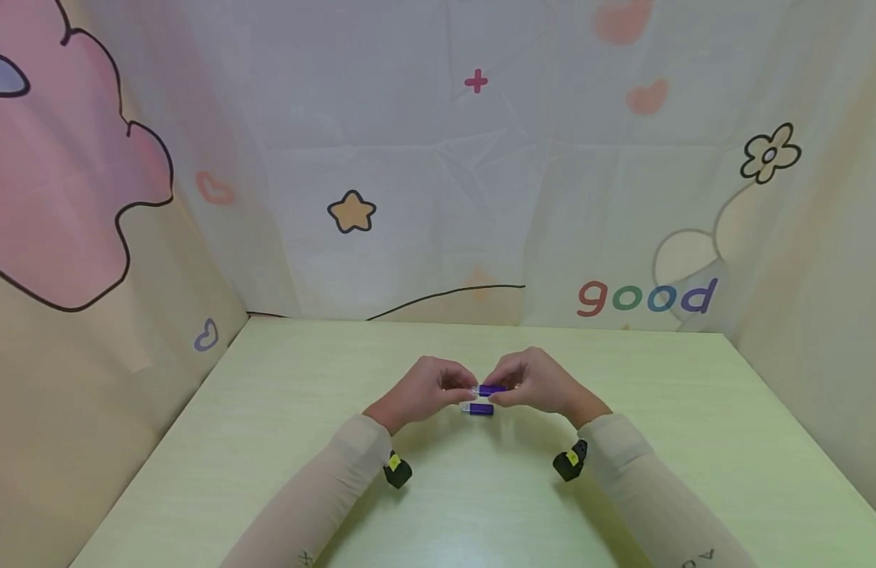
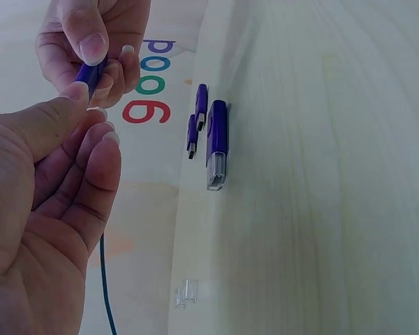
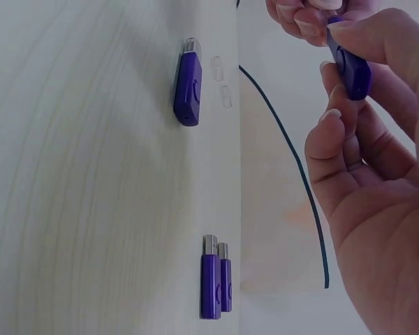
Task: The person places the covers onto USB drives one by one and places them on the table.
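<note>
Between the two hands, above the table, is a purple USB flash drive point(image 1: 491, 390). My right hand point(image 1: 538, 383) pinches its purple body between thumb and fingers. At the other end my left hand point(image 1: 432, 386) pinches the pale tip, which the fingertips mostly cover. Below the hands a second purple flash drive point(image 1: 482, 409) lies on the table with a clear cap over its plug, showing larger in the left wrist view point(image 2: 217, 136).
Two uncapped purple flash drives point(image 3: 210, 286) lie side by side, metal plugs bare, beyond the right hand. Two loose clear caps point(image 3: 217, 68) lie on the left side. A printed cloth point(image 1: 409, 158) stands behind the pale table point(image 1: 452, 513).
</note>
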A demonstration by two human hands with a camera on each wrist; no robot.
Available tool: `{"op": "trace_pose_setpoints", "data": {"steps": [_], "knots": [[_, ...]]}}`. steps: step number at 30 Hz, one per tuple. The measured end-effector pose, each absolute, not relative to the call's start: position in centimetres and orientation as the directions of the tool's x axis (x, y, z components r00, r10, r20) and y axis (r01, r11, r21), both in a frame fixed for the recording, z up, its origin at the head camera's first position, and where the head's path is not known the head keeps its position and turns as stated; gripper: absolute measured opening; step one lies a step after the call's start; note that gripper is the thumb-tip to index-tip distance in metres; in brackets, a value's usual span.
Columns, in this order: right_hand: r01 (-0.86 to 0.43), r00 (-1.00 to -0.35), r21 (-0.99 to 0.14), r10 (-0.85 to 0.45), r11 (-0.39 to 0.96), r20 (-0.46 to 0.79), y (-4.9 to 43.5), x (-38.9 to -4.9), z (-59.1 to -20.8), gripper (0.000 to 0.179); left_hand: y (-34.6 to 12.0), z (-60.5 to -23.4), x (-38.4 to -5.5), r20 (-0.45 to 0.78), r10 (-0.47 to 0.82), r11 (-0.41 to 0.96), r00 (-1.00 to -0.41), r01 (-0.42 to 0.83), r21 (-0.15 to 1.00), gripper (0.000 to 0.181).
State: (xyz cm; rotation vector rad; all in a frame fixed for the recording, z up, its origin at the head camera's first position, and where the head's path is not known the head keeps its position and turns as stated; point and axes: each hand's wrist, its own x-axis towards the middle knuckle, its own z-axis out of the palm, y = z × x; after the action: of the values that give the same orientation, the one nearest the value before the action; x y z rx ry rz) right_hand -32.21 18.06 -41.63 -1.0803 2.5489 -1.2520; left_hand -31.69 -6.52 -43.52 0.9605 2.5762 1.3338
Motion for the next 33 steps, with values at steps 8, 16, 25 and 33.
{"op": "trace_pose_setpoints", "data": {"steps": [8, 16, 25, 33], "knots": [[-0.59, -0.72, -0.7, -0.654, 0.403, 0.231, 17.7, -32.5, -42.2, 0.014, -6.5, -43.5, -31.7, 0.201, 0.594, 0.472, -0.779, 0.54, 0.696, 0.015], [-0.621, -0.713, -0.659, -0.655, 0.425, 0.25, 17.6, -32.8, -42.6, 0.014, -6.5, -43.3, -31.7, 0.213, 0.607, 0.498, -0.766, 0.575, 0.649, 0.015], [-0.617, -0.718, -0.655, -0.653, 0.437, 0.242, 17.5, -32.9, -42.5, 0.012, -6.4, -43.4, -32.0, 0.206, 0.604, 0.512, -0.77, 0.573, 0.64, 0.016], [-0.596, -0.747, -0.64, -0.627, 0.485, 0.221, 17.1, -33.1, -42.9, 0.015, -6.4, -43.5, -32.5, 0.161, 0.578, 0.559, -0.8, 0.532, 0.636, 0.014]]}}
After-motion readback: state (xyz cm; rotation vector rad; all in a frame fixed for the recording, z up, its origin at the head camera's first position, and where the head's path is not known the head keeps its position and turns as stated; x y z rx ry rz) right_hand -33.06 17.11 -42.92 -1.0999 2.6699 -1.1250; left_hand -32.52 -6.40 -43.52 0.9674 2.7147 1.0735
